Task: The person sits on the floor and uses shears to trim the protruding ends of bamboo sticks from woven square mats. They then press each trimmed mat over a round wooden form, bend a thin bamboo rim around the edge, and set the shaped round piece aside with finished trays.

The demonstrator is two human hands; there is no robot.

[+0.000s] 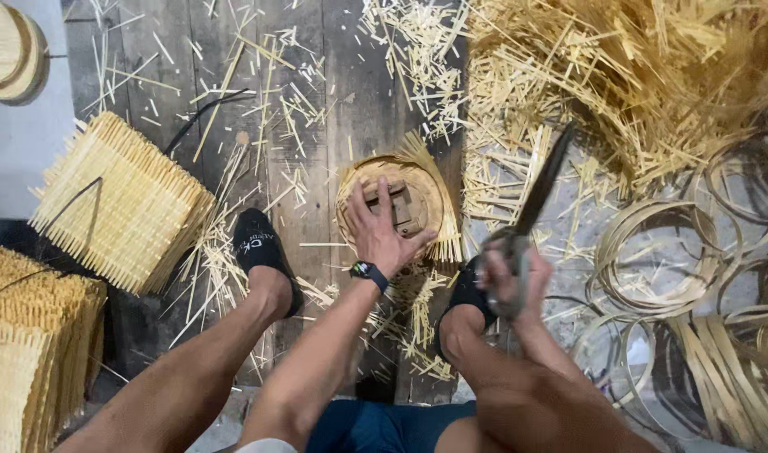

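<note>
Round bamboo basket (398, 201) sits near the middle of the plank floor (317, 101), with a small wooden block (401, 205) on top. My left hand (376, 235) lies flat on it, fingers spread, pinning it down. My right hand (510, 281) is clamped around the handle of a long dark blade (543, 180), raised over the basket's right rim.

Doing this well, I reckon: keep that left palm pressing hard and fingers clear of the rim, and chop in short strokes at the stub ends.

Count, left to right: 3 stacks of woven panels (120, 201) by the left edge, 1 basket, 1 blade, and too many bamboo hoops (652, 252) at the right edge to count.
</note>
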